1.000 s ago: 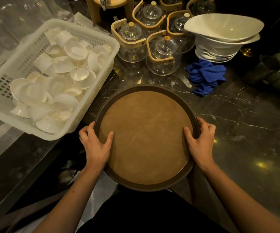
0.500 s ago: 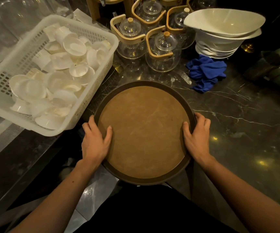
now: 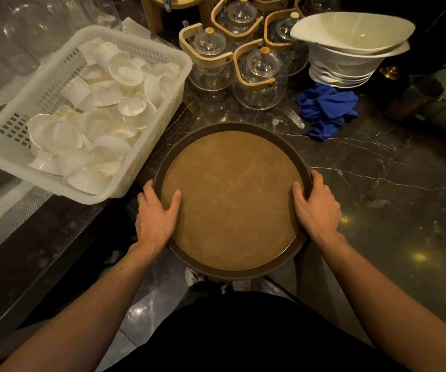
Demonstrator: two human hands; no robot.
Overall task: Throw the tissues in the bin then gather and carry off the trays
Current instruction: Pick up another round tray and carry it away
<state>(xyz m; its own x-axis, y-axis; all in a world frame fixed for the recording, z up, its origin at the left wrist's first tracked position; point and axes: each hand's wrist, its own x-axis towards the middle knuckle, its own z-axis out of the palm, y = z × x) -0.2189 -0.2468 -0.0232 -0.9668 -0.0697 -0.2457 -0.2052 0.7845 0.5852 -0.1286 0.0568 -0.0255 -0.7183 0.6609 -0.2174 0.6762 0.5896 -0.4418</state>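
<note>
Both hands clamped on round tray (image 3: 232, 200) at frame centre: left hand (image 3: 155, 218) on left rim, right hand (image 3: 317, 210) on right rim. White basket (image 3: 7, 146) upper left.

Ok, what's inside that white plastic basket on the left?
The white basket is piled with small white cups and dishes, lying jumbled, some on their sides or upside down. Whatever lies beneath the top layer, and the basket's floor, is covered.
</note>
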